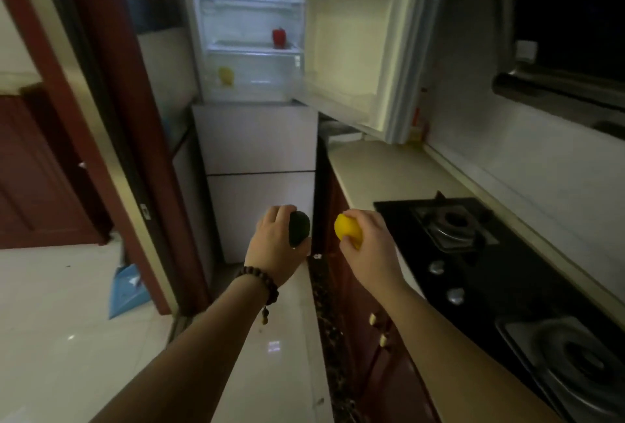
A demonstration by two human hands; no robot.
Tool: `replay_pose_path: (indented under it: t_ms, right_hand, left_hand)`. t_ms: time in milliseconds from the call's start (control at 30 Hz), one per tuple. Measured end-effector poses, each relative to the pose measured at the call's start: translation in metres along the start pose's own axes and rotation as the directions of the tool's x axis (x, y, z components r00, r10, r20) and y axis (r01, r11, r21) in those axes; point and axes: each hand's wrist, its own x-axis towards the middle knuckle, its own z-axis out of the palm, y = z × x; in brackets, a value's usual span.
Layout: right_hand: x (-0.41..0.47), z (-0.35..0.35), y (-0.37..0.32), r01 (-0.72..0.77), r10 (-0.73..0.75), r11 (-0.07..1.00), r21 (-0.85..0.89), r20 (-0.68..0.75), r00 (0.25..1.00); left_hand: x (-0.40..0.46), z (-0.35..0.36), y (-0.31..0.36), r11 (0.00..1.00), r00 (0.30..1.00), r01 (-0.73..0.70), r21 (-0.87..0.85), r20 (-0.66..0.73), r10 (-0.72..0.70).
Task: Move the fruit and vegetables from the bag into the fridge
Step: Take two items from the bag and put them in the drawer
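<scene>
An avocado [299,228] is clasped in the left hand [275,246] and a lemon [348,230] in the right hand [368,246], carried together, likely to save trips; the fridge [250,27] stands open ahead, a red pepper [279,38] already shelved; no bag is seen.

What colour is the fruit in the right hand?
Yellow, seen in the head view.

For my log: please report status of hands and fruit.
Left hand holds dark avocado; right hand holds lemon. Fridge open ahead. Path clear.
</scene>
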Motion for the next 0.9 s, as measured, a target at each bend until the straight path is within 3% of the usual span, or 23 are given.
replay_pose_path:
  t_ms: [433,900]
  right_hand:
    - [0.191,0.135,-0.015,0.143,-0.142,0.99,0.001,0.092,0.986]
    - [0.494,0.222,0.018,0.265,-0.27,0.961,0.072,0.066,0.961]
  left_hand:
    - [0.163,-0.033,-0.124,0.991,0.989,0.114,0.068,-0.108,-0.106]
    - [0.444,-0.025,-0.194,0.987,0.962,0.101,0.127,-0.266,-0.064]
